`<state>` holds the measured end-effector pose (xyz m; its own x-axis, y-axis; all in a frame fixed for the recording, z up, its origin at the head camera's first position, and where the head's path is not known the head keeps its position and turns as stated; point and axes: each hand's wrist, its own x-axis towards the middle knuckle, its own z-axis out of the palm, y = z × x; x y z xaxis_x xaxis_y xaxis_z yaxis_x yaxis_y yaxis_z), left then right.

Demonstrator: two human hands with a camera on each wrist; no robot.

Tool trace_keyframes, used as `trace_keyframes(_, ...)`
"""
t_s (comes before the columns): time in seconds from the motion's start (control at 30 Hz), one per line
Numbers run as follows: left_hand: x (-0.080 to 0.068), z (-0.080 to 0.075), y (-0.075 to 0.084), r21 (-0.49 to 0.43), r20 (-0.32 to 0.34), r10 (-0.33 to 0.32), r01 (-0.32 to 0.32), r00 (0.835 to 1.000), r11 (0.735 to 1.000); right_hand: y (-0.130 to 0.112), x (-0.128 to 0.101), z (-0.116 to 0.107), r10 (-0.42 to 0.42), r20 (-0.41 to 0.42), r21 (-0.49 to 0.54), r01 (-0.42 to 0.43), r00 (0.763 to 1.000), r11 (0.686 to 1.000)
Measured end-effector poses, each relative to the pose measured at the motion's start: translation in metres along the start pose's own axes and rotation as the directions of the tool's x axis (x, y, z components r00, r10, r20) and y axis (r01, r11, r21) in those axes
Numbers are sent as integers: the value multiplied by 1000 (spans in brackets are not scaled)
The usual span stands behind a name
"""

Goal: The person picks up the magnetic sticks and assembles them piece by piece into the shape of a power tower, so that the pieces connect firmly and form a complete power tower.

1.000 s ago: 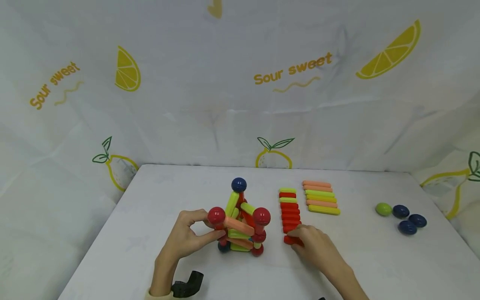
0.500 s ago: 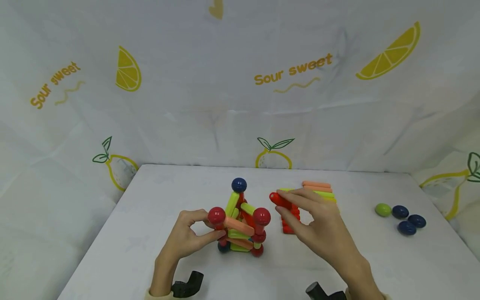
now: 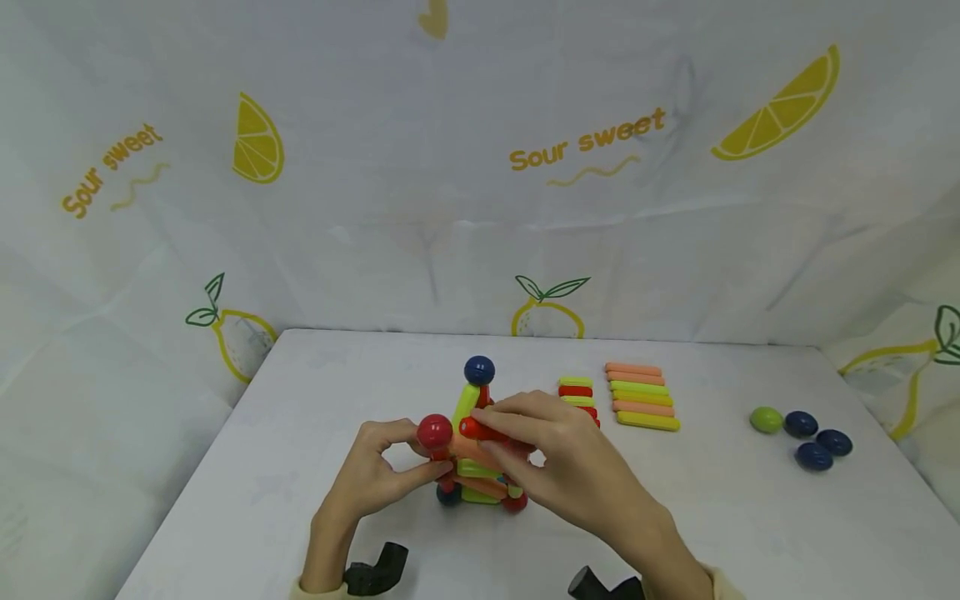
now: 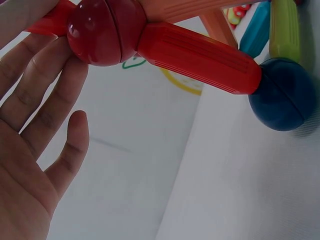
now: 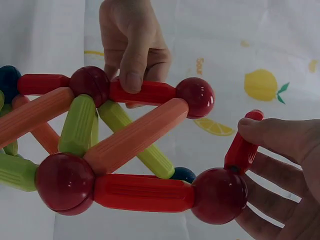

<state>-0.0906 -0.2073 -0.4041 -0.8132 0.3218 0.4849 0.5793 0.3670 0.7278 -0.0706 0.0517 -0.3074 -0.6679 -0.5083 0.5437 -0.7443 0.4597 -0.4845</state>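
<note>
Framework stood on the table; my left hand pinched one red upright, my right hand pinched a red rod touching a red ball; steady bracing, I judged, favoured straight seating.

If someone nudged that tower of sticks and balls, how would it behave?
The tower would probably give at its joints, since separate rods meet the balls only at their ends. The rods themselves look stiff, being straight and thick. It may well resist tipping, as the left hand grips one rod.
</note>
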Motion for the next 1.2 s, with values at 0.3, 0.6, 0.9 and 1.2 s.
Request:
trace_keyframes(0.3, 1, 2, -1, -31, 8, 25, -24, 1000, 999, 1, 1, 7, 5, 19, -132, -2, 1000, 991)
trace_keyframes(0.6, 2, 3, -1, -35, 9, 42, -42, 999, 999, -2, 4, 13, 5, 62, -269, 12, 998, 963)
trace_keyframes(0.9, 2, 2, -2, -37, 16, 28, -28, 999, 999, -2, 5, 18, 0, 104, -303, 31, 995, 953)
trace_keyframes(1.2, 1, 3, -1, -6, 11, 1, -1, 1000, 1000, 1, -7, 15, 149, -14, -179, -149, 989, 972)
